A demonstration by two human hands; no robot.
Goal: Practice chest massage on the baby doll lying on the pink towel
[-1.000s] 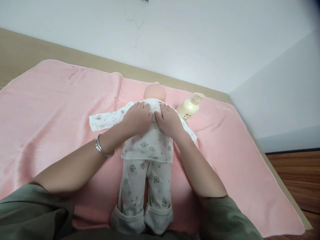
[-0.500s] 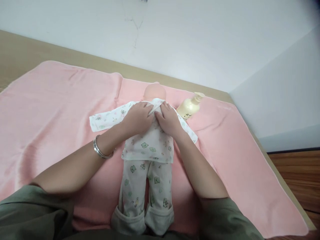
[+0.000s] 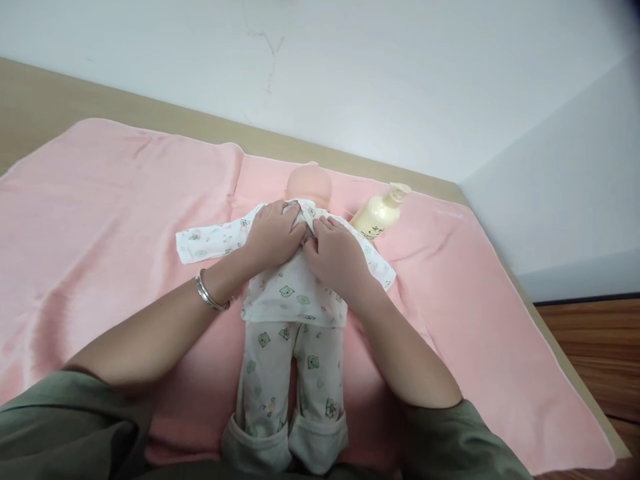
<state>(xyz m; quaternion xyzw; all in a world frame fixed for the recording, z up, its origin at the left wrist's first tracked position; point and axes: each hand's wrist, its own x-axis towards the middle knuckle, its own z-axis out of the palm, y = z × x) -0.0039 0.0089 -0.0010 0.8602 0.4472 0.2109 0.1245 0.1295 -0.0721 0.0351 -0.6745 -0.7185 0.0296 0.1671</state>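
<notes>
A baby doll lies on a pink blanket, its head pointing away from me. It wears a white printed shirt with the sleeves spread to both sides, and matching trousers with turned-up cuffs. At the upper chest, my left hand is closed on the shirt's front near the neckline. Beside it my right hand pinches the cloth at the front opening, fingers bent. The fastening between the fingertips is too hidden to make out.
Right of the doll's head, a pale yellow pump bottle leans tilted on the blanket. A light wooden surface shows behind the blanket, against a white wall. Brown wood is at the far right.
My right hand has shifted slightly down and its fingers have curled in more. My left hand stays at the neckline, nearly in place. The doll and bottle have not moved.
</notes>
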